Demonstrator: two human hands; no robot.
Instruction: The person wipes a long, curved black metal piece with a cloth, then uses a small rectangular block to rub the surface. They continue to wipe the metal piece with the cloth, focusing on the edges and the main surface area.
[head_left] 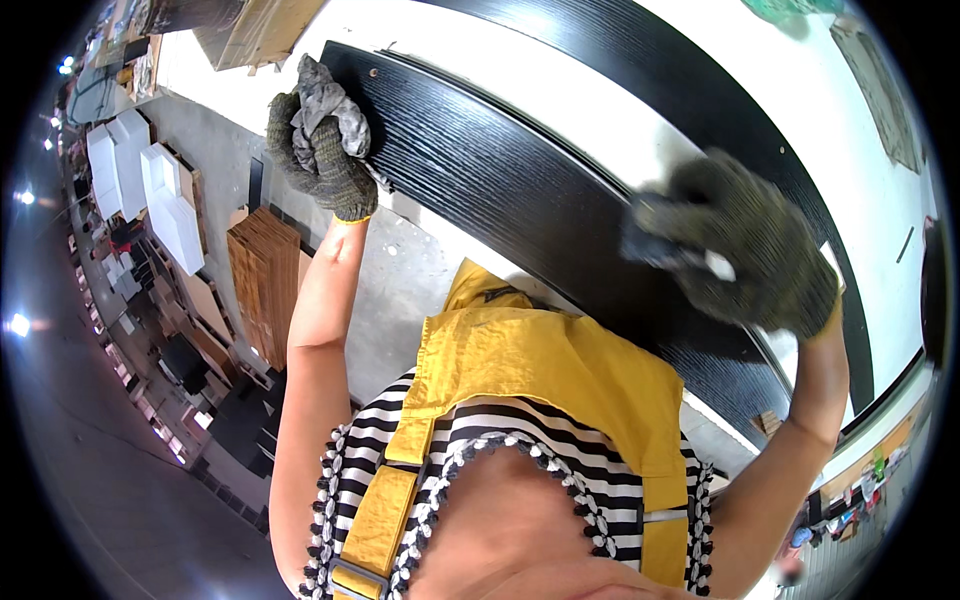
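Note:
A long black wood-grain panel [480,150] lies slanting across the white work surface in front of me. At its far left end my left hand [325,175], in a dark green knit glove, is closed around a crumpled grey rag [335,105]. My right hand [760,240], gloved the same way, is over the panel's right part and smeared by motion. Its fingers are closed on a dark bluish wad [640,240], perhaps cloth; the blur hides its exact kind. A small white bit [718,265] shows between those fingers.
Beyond lies a second black panel [640,60]. A grey worn strip [875,95] and a green translucent piece [790,8] sit at the far right. On the floor at left stand brown boards [265,285] and white panels [172,205]. Cardboard [255,35] is at the far left.

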